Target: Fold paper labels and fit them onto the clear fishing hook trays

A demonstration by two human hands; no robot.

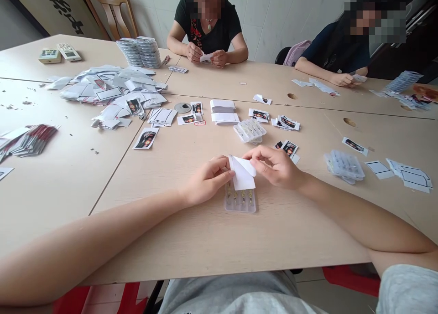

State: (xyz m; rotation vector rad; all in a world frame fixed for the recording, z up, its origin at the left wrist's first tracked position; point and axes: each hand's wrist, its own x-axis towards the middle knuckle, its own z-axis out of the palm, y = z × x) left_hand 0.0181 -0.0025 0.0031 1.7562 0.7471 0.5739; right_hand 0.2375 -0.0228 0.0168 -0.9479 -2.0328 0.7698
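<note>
My left hand (207, 179) and my right hand (273, 166) pinch a folded white paper card (242, 173) from either side, over the top of a small clear plastic tray (240, 201) of gold-tipped pieces that lies on the wooden table (205, 241). The card's upper flap is bent over under my right fingers. Both hands are closed on the card. A second clear tray stack (249, 131) lies just beyond, with printed cards (289, 146) to its right.
A heap of white cards (109, 93) and stacked trays (139, 52) fill the far left. A person in black (207, 29) and another person (337, 54) work across the table. More trays (344, 165) and cards (412, 177) lie right. A card stack (223, 111) sits mid-table.
</note>
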